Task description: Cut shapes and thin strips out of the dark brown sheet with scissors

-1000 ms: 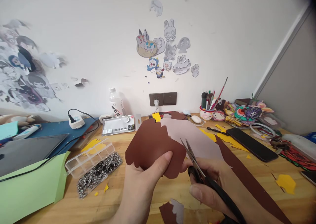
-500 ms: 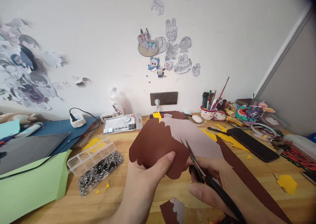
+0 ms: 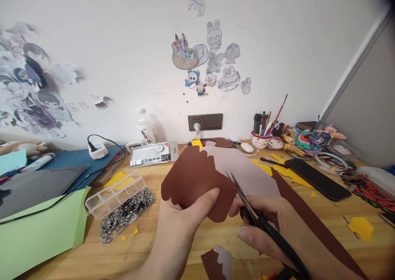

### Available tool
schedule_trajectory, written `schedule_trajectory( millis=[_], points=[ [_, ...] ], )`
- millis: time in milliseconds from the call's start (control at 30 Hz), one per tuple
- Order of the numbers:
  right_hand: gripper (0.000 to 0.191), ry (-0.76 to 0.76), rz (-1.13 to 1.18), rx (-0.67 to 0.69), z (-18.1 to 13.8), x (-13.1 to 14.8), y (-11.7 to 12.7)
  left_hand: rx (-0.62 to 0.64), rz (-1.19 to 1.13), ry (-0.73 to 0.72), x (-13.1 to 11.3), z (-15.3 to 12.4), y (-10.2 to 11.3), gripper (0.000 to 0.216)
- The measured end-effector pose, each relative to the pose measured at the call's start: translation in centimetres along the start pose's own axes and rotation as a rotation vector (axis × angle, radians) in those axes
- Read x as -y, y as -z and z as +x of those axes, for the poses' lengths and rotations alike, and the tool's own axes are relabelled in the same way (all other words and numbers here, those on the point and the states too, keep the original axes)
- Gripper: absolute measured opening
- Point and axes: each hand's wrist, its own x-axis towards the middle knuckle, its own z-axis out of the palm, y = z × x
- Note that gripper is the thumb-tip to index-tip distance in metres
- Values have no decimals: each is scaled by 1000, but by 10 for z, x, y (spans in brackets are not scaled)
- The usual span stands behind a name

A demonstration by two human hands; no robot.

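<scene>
Holding brown sheet (image 3: pixel 197 179) above the middle of the desk (image 3: pixel 101 263), left hand (image 3: pixel 185 218) pinches it: thumb flat on the near face, fingers mostly hidden behind. Sheet has scalloped edges. Right hand (image 3: pixel 274 220) is wrapped around black-handled scissors (image 3: pixel 267 226), blades slightly apart, tips up and away, right next to the sheet's right edge; can't tell if they touch.

Pale lilac sheet (image 3: pixel 247 171) directly behind; can't tell whether it's joined to the brown one. Long brown strip (image 3: pixel 311 216) runs under/past the right forearm. Brown-and-lilac scrap (image 3: pixel 212 263) on the wood between the forearms.

Left side: clear compartment box (image 3: pixel 115 194), lid open, metal rings (image 3: pixel 126 216) in the near half. Green sheet (image 3: pixel 40 234) farther left. Right side: black phone (image 3: pixel 317 179), yellow scrap (image 3: pixel 361 228) nearer. Back: bottle (image 3: pixel 145 127), pen cup (image 3: pixel 260 140), both by the wall.
</scene>
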Motion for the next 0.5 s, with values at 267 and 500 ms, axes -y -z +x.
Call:
schedule_trajectory(
  millis=[267, 500],
  points=[
    [29, -5, 42, 72, 1, -2, 1, 94, -20, -35, 4, 3, 8, 42],
    [19, -87, 26, 57, -1, 24, 5, 110, -37, -33, 6, 4, 8, 46]
  ],
)
